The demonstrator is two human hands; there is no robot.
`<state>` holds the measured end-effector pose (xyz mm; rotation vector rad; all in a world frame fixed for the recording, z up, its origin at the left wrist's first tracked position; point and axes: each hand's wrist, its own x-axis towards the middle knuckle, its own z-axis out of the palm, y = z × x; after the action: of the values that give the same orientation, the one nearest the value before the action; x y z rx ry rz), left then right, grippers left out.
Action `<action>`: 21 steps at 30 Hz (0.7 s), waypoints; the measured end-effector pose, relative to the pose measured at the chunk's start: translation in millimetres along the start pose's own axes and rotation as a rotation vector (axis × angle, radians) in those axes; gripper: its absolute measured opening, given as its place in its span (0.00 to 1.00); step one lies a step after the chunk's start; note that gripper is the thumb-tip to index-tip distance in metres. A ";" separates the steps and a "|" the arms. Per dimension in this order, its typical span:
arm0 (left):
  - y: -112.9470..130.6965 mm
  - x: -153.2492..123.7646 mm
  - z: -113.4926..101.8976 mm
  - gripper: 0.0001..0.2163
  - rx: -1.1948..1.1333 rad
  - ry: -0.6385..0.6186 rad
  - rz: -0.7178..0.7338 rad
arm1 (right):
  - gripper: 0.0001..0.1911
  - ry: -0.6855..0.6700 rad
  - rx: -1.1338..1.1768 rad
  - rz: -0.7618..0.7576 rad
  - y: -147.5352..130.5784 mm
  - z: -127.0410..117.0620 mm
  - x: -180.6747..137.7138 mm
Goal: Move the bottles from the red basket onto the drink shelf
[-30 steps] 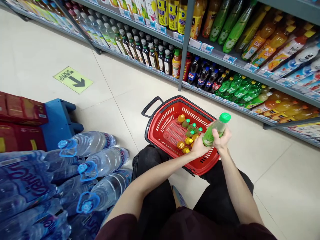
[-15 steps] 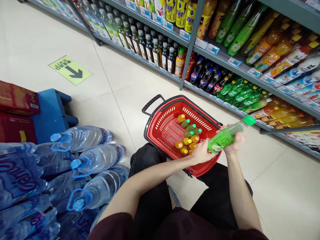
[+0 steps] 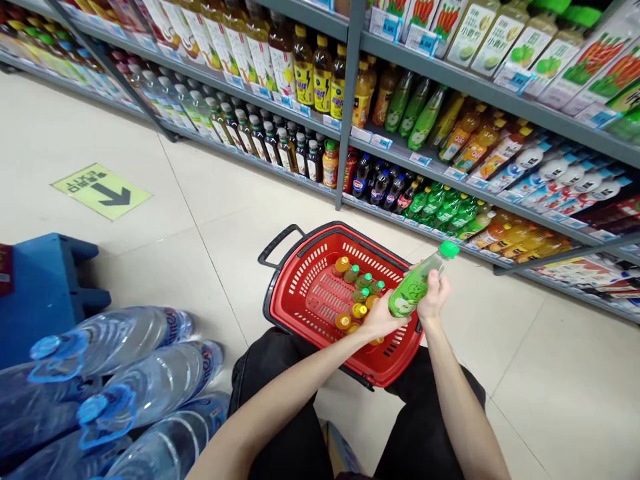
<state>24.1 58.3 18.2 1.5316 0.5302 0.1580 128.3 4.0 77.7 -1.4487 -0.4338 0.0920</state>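
A clear bottle with a green apple label and a green cap [image 3: 411, 293] is tilted over the right side of the red shopping basket [image 3: 300, 293]. My left hand [image 3: 383, 317] grips its bottom end. Around the upper part, below the cap, are the fingers of my right hand [image 3: 434, 297]. Several bottles with orange and yellow caps [image 3: 342, 267] and several with green caps [image 3: 367, 280] stand inside the basket, which is on the floor in front of my knees. My left forearm and hand hide some of them.
Drink shelves [image 3: 380, 137] run along the far side, with similar green apple bottles [image 3: 425, 120] on the middle level. Large water bottles [image 3: 150, 380] stand at the left, near a blue pallet [image 3: 45, 280]. A yellow exit sign [image 3: 103, 190] lies on the floor.
My view has lifted and turned, so the basket sits lower and further left and more of the shelves shows. Both hands still hold the bottle, which now points more upward.
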 end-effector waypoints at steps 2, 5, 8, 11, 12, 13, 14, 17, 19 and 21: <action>-0.9 0.6 -1.3 0.24 0.018 -0.002 0.001 | 0.21 0.006 -0.026 -0.011 1.8 -0.5 -0.2; 0.4 0.8 -4.2 0.23 0.071 -0.002 0.000 | 0.21 0.028 -0.015 0.004 4.6 0.2 1.9; 5.6 0.6 -8.7 0.22 0.128 -0.005 0.006 | 0.22 0.061 0.027 0.051 4.0 2.9 5.1; 12.0 -0.1 -13.0 0.22 0.200 0.008 0.045 | 0.23 0.105 0.106 0.109 -0.1 6.0 8.4; 13.7 -0.5 -14.0 0.21 0.218 0.012 0.062 | 0.24 0.122 0.135 0.133 -1.7 6.6 9.6; 15.1 -0.9 -14.7 0.21 0.229 0.017 0.079 | 0.24 0.141 0.160 0.158 -3.2 7.0 10.8; 16.0 -1.4 -15.1 0.21 0.235 0.023 0.093 | 0.25 0.162 0.183 0.187 -4.5 7.1 12.1; 16.0 -2.8 -14.8 0.21 0.242 0.041 0.113 | 0.26 0.218 0.253 0.284 -7.2 6.4 16.0; 14.4 -3.4 -14.0 0.22 0.242 0.043 0.115 | 0.26 0.246 0.298 0.337 -8.3 5.8 18.3; 12.5 -3.6 -13.4 0.23 0.239 0.033 0.116 | 0.26 0.262 0.321 0.363 -9.2 5.4 20.0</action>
<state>18.1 69.5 31.8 1.7970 0.5001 0.2158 143.0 14.2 91.5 -1.1875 0.0619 0.2485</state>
